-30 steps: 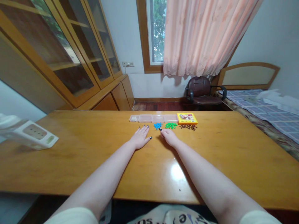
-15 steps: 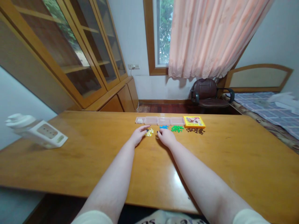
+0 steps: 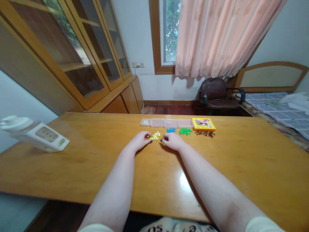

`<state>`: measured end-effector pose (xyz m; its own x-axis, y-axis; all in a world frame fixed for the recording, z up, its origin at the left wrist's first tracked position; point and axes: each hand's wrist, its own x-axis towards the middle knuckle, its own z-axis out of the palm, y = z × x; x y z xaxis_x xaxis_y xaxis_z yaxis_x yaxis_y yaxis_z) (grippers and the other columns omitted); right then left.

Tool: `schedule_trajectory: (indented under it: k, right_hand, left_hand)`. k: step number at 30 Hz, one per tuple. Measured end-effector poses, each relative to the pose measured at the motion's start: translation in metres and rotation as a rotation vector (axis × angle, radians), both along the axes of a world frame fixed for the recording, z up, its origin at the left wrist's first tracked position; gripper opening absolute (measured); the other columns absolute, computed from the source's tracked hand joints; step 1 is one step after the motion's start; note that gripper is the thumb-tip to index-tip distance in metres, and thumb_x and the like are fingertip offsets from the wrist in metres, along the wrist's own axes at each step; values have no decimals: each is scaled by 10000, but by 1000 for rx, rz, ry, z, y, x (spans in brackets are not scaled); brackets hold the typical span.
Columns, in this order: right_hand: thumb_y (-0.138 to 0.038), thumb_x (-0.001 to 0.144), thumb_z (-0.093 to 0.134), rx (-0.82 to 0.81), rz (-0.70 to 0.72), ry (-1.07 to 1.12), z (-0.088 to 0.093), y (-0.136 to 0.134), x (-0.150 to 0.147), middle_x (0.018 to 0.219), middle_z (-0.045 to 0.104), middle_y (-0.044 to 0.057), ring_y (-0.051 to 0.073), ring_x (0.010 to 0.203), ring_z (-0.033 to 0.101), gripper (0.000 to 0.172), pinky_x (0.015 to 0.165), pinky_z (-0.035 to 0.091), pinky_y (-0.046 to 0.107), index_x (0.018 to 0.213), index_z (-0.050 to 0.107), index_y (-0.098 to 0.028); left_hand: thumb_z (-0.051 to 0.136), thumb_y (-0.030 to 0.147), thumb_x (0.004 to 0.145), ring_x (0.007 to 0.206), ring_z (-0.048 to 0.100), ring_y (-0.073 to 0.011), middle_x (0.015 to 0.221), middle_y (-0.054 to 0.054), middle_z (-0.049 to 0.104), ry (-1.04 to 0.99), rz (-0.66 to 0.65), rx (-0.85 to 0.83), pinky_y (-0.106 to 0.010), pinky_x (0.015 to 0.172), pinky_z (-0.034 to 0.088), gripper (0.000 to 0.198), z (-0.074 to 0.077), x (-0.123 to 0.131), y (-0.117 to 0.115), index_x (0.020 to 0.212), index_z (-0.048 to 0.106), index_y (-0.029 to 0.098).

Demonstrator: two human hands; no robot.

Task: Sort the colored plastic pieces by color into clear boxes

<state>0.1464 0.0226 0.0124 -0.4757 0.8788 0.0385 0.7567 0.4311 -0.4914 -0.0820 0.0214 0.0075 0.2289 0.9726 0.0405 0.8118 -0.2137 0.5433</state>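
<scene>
A small heap of yellow and whitish pieces (image 3: 156,135) lies on the wooden table between my hands. My left hand (image 3: 139,141) rests at the heap's left side, thumb and fingers parted around a gap with nothing visible in it. On the other side, my right hand (image 3: 172,142) is closed, fingertips curled together near the tabletop; anything in the pinch is too small to make out. Just beyond it sit blue pieces (image 3: 171,130), then green pieces (image 3: 185,131) and brown pieces (image 3: 205,134) farther right.
Behind the heaps stands a row of clear plastic compartments (image 3: 157,122), with a yellow box (image 3: 204,124) at its right end. A white plastic container (image 3: 45,137) is at the table's left. Past the far edge are a brown chair (image 3: 214,91) and a bed (image 3: 265,103).
My left hand has drawn back left from the yellow heap, and its thumb now points along the near side. My right hand stays almost in place. The view has shifted slightly.
</scene>
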Motion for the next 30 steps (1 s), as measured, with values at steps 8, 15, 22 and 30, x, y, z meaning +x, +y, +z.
schedule_trajectory:
  k: [8,15,22,30]
  right_hand:
    - [-236,813,513,54,24,-82,0,0,-4,905,682,35,159,796,586,166,681,385,238,888,658,-210]
    - [-274,895,468,112,-47,-57,-4,3,-8,995,667,66,174,910,597,229,781,414,254,955,675,-197]
    - [-261,899,440,97,11,-16,1,-4,-9,1088,680,56,181,980,608,304,826,428,254,1127,637,-223]
    - [-294,901,405,81,76,-120,4,-8,-11,1078,696,45,200,964,627,332,809,436,268,1104,665,-265]
  left_hand:
    - [572,230,802,835,608,-172,910,-53,673,48,104,25,-279,801,478,163,-7,-2,10,912,675,167]
    - [506,181,827,951,593,-194,1031,-86,645,121,238,154,-289,874,453,233,4,18,0,1004,658,165]
    - [542,295,815,795,600,-180,892,-42,666,277,39,32,-261,716,443,171,23,34,-20,886,684,232]
    - [551,268,793,740,587,-168,821,-35,667,286,-4,-27,-247,645,403,151,19,31,-17,846,687,227]
